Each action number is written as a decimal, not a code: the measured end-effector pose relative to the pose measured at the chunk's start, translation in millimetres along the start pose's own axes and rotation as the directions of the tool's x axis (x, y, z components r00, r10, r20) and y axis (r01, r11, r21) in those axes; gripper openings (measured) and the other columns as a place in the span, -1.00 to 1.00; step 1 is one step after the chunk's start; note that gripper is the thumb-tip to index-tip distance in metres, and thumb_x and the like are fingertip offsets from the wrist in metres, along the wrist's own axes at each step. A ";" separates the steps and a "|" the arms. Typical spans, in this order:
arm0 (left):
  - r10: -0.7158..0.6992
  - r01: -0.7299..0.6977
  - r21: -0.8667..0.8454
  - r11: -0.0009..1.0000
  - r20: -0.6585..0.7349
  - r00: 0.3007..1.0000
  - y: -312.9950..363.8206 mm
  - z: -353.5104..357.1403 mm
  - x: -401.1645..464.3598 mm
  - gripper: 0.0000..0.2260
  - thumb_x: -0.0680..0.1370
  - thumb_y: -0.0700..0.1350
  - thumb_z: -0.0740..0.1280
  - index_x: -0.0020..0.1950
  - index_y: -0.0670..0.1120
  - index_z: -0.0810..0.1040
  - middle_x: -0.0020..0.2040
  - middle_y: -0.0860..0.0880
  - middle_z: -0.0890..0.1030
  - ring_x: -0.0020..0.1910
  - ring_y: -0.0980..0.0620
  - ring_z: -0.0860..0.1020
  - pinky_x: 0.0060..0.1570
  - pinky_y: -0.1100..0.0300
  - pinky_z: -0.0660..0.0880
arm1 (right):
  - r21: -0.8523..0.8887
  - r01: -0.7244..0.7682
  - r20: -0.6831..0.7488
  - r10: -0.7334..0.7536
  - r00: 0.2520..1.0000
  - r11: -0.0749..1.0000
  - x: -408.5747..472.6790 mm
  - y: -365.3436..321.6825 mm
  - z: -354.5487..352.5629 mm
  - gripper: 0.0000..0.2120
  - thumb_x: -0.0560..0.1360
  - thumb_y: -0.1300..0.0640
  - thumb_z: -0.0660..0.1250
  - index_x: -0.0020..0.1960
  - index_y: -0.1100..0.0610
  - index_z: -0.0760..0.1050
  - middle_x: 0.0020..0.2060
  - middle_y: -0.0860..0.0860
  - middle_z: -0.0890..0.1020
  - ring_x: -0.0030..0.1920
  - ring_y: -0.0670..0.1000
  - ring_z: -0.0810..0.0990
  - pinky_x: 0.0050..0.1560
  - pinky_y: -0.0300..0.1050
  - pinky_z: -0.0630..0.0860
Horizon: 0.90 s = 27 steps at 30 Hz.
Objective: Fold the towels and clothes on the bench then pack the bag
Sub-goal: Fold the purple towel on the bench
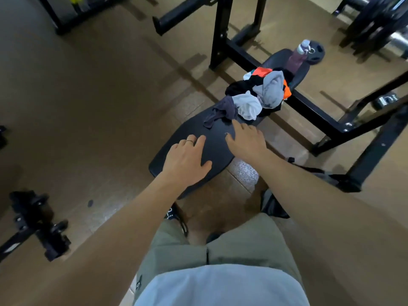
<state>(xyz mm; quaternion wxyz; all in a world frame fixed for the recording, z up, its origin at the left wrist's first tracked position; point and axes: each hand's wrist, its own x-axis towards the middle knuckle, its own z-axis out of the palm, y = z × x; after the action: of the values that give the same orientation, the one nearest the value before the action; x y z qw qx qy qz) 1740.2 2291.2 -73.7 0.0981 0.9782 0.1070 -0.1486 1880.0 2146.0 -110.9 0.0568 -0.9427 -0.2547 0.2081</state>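
A black padded bench [212,138] runs away from me toward the upper right. A crumpled heap of clothes and towels [260,93] lies on its far half: grey, white, black and orange pieces, with a dark purple cloth [220,111] nearest me. My left hand [187,160] rests flat on the bench's near end, fingers straight, a ring on one finger. My right hand [245,140] lies open on the pad just short of the heap, fingertips close to the white cloth. Both hands hold nothing. A dark bag [273,206] sits on the floor by my right leg, mostly hidden by my forearm.
A water bottle [297,56] stands at the bench's far end. A black rack frame [309,107] crosses behind and to the right of the bench. A weight plate [314,53] lies on the floor beyond. Dumbbell gear [37,219] sits on the floor at left.
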 end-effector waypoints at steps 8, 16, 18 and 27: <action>0.053 -0.050 -0.063 0.997 0.034 0.998 -67.6 73.5 129.4 -0.31 0.61 0.22 0.23 0.62 -0.09 0.11 0.48 -0.15 0.35 0.33 -0.19 0.46 0.27 -0.04 0.45 | 0.094 -0.149 0.013 0.148 0.989 0.984 131.5 10.0 68.7 -0.41 0.64 -0.14 0.06 0.58 0.11 0.11 0.44 0.19 0.39 0.39 0.27 0.36 0.33 0.17 0.32; 0.058 -0.063 -0.058 0.996 -0.090 0.994 -78.7 238.0 271.7 -0.31 0.59 0.22 0.25 0.60 -0.09 0.14 0.39 -0.13 0.41 0.25 -0.16 0.51 0.21 -0.01 0.46 | 0.370 -0.153 -0.157 0.224 0.962 0.916 302.0 73.8 188.3 -0.23 0.60 -0.04 0.25 0.62 0.18 -0.09 0.51 0.23 0.20 0.42 0.26 0.34 0.25 0.09 0.39; 0.051 -0.060 -0.076 0.995 -0.124 0.991 -82.8 275.1 295.0 -0.28 0.59 0.21 0.26 0.62 -0.10 0.11 0.40 -0.12 0.40 0.26 -0.15 0.51 0.22 -0.01 0.47 | 0.438 -0.140 -0.206 0.251 0.946 0.888 334.0 86.1 217.5 -0.24 0.58 -0.02 0.29 0.61 0.18 -0.04 0.51 0.22 0.22 0.45 0.24 0.31 0.29 0.08 0.36; -0.065 -0.022 -0.396 0.918 -0.206 0.976 -84.1 349.0 285.4 -0.24 0.58 0.07 0.37 0.64 0.05 -0.01 0.49 -0.05 0.29 0.25 -0.09 0.51 0.15 -0.02 0.54 | 0.585 0.007 -0.293 0.204 0.934 0.811 310.2 95.5 296.6 -0.80 0.47 0.05 0.30 -0.24 0.03 0.29 -0.23 0.05 0.55 -0.15 0.15 0.55 -0.17 -0.08 0.38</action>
<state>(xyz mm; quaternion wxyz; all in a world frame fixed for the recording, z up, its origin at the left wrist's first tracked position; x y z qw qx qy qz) 1892.3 2345.0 -503.0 0.2800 0.9471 0.1555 -0.0185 2041.8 2220.1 -513.0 0.3721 -0.9142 -0.1158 0.1114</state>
